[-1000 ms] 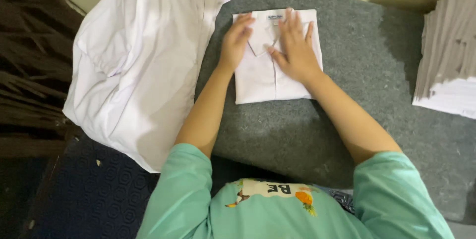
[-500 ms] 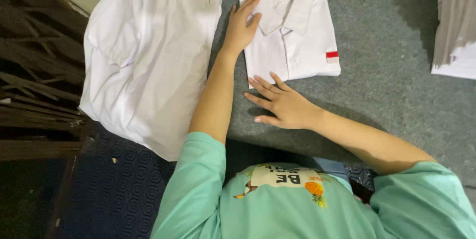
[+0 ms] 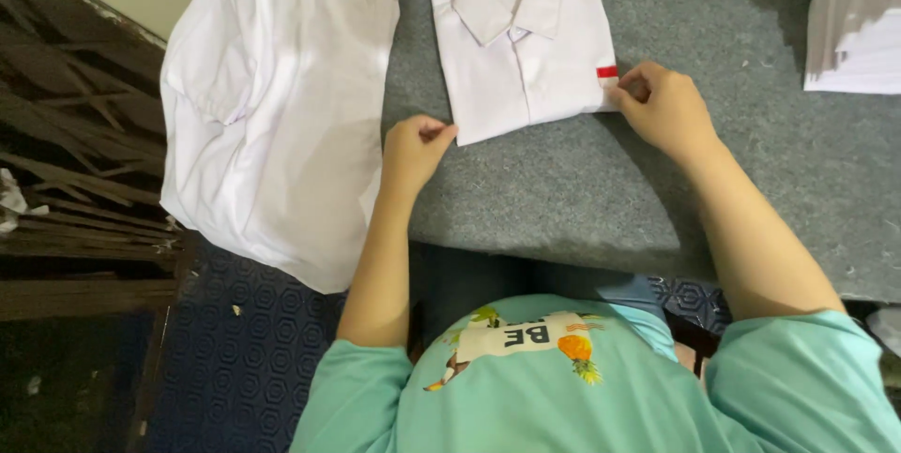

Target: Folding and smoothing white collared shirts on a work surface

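The folded white shirt (image 3: 526, 49) lies just beyond both hands; left hand (image 3: 413, 148) pinches its near-left corner, right hand (image 3: 662, 110) its near-right edge

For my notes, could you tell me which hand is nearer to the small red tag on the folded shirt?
Right. The right hand pinches the shirt edge right beside the red tag; the left hand grips the opposite lower corner.

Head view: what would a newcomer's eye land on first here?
The folded white shirt on the grey table, collar up, with a small red tag at its right edge. The left hand pinches its lower left corner and the right hand its lower right corner. A heap of loose white shirts hangs over the table's left edge, and a stack of white sheets sits at top right.
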